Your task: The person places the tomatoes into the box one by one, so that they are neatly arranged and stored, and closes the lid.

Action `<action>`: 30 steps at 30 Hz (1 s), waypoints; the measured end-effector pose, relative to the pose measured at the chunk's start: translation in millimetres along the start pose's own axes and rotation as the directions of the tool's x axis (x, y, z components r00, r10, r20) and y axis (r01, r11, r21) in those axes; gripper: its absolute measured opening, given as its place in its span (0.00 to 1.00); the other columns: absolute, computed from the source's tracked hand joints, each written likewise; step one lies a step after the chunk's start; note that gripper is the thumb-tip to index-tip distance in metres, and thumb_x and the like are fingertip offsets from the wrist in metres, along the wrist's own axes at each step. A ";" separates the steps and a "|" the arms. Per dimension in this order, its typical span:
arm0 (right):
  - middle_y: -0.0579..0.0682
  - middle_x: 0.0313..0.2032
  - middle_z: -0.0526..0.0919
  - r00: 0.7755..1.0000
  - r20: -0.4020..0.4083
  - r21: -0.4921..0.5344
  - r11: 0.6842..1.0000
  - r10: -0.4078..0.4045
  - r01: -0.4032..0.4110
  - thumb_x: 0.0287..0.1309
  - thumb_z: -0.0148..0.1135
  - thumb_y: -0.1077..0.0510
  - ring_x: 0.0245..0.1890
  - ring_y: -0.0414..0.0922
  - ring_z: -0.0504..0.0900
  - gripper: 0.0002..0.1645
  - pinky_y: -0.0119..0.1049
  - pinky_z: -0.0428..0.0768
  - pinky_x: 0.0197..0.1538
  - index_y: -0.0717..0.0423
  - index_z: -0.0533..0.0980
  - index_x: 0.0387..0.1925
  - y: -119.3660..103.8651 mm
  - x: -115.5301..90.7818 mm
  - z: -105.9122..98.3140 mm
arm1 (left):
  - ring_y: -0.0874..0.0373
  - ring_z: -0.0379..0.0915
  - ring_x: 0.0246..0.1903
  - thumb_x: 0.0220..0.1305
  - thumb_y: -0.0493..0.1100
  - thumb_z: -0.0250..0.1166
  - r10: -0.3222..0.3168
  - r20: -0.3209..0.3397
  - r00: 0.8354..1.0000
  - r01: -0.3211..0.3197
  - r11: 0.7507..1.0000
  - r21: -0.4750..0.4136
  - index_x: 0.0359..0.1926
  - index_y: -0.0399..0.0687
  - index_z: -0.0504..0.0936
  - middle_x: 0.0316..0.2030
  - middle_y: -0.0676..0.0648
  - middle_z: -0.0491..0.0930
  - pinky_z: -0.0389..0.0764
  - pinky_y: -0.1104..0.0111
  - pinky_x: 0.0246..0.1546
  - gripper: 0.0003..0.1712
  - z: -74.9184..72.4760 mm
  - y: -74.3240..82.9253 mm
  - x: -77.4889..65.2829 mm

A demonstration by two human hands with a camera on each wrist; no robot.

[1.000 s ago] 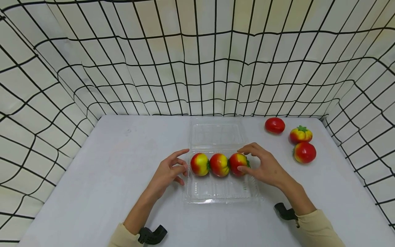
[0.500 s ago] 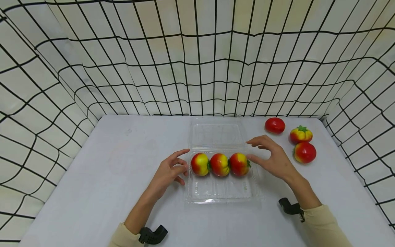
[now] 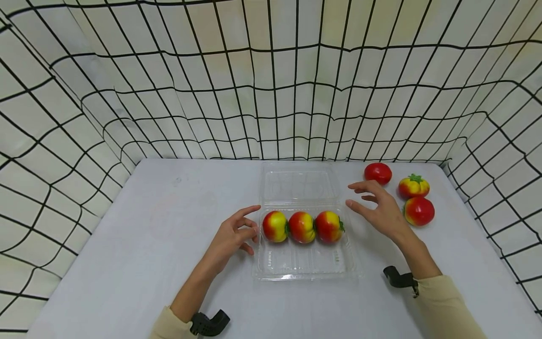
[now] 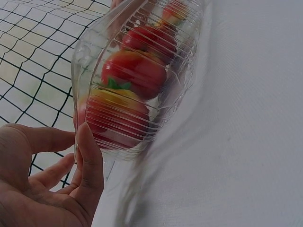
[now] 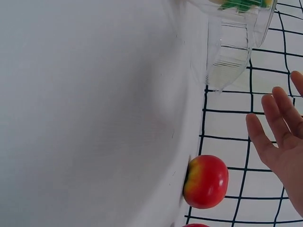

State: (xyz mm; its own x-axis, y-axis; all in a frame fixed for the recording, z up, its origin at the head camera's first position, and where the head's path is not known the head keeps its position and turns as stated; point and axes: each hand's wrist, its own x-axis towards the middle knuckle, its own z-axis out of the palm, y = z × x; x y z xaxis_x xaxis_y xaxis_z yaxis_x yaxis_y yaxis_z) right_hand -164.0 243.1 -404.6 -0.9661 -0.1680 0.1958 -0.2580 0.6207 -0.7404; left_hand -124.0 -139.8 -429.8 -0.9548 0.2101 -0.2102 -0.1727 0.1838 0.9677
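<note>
Black netting (image 3: 274, 88) before a pale backdrop (image 3: 262, 66) rises around a white-covered table (image 3: 139, 245), where a clear plastic clamshell container (image 3: 296, 277) sits with its lid (image 3: 300, 183) laid back and three red-and-yellow tomatoes (image 3: 301, 227) side by side in its far-half base. The left hand (image 3: 228, 240) pinches the container's left rim between its fingertips (image 4: 87, 139), while the right hand (image 3: 381, 209), fingers loosely extended and empty, hovers between the container and three loose tomatoes (image 3: 413, 188) near the table's far right corner.
</note>
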 end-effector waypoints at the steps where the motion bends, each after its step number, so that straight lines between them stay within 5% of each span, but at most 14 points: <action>1: 0.59 0.63 0.76 1.000 -0.002 -0.001 1.000 0.005 -0.005 0.66 0.70 0.51 0.64 0.58 0.75 0.30 0.65 0.76 0.69 0.56 0.74 0.65 0.6 1.3 -0.2 | 0.51 0.79 0.34 0.70 0.37 0.61 0.000 0.000 1.000 0.000 1.000 -0.001 0.75 0.56 0.70 0.41 0.43 0.78 0.88 0.67 0.28 0.33 0.0 0.0 -0.1; 30: 0.66 0.75 0.60 0.980 -0.128 -0.001 0.988 0.150 -0.151 0.66 0.70 0.53 0.74 0.66 0.62 0.43 0.69 0.69 0.72 0.59 0.61 0.76 13.8 19.5 -17.3 | 0.50 0.79 0.35 0.71 0.38 0.63 -0.004 0.006 1.000 0.004 1.000 0.002 0.75 0.56 0.70 0.43 0.41 0.78 0.88 0.67 0.29 0.33 -2.1 0.5 -1.3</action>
State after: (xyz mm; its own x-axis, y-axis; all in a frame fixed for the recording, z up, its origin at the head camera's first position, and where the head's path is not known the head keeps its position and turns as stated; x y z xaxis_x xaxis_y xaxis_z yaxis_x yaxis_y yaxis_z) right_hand -186.4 261.7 -399.9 -0.9863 0.0262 0.1631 -0.1089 0.6400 -0.7607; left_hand -123.3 -142.0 -428.8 -0.9528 0.2147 -0.2148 -0.1758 0.1869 0.9665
